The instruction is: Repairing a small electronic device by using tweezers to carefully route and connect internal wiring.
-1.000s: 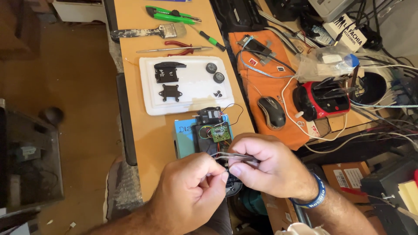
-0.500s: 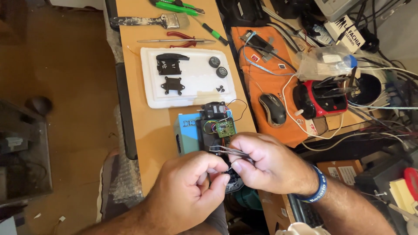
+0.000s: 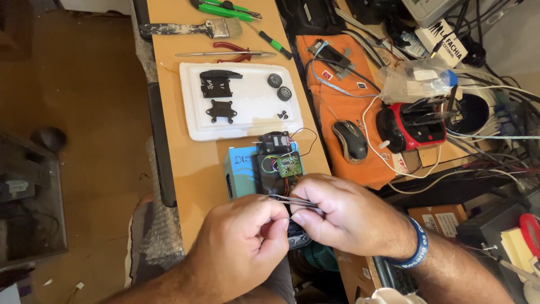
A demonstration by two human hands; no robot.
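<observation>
Thin metal tweezers [image 3: 292,201] pinched between the fingers of both hands, lying nearly level just above a small black device [image 3: 275,169] opened up on a light blue box [image 3: 239,169] at the near part of the wooden counter [image 3: 185,146]. Right hand [image 3: 349,217] with grip closed around the tweezers' right end, thumb and forefinger pressing the arms together. Left hand [image 3: 239,247] with grip narrow, fingertips closed on the tweezers' left end; whatever small part sits between those fingertips too tiny to make out. Blue wristband [image 3: 413,245] on the right wrist.

On the device, a small green circuit board [image 3: 289,165] tilted up, coloured wires looping beside it and a thin black wire [image 3: 306,138] curling off to the right. Lower end of the device hidden under the hands.

Just beyond, a white tray [image 3: 191,121] holding two flat black plastic parts [image 3: 216,84], two small black wheels [image 3: 279,87] and a few tiny bits. Farther off on the counter, red-handled pliers [image 3: 230,53], a green-handled screwdriver [image 3: 270,39], a worn paintbrush [image 3: 185,28].

To the right, an orange mat [image 3: 337,107] carrying a grey computer mouse [image 3: 350,139], then a red and black gadget [image 3: 410,126], a clear plastic bag [image 3: 413,79] and a tangle of cables [image 3: 495,129].
</observation>
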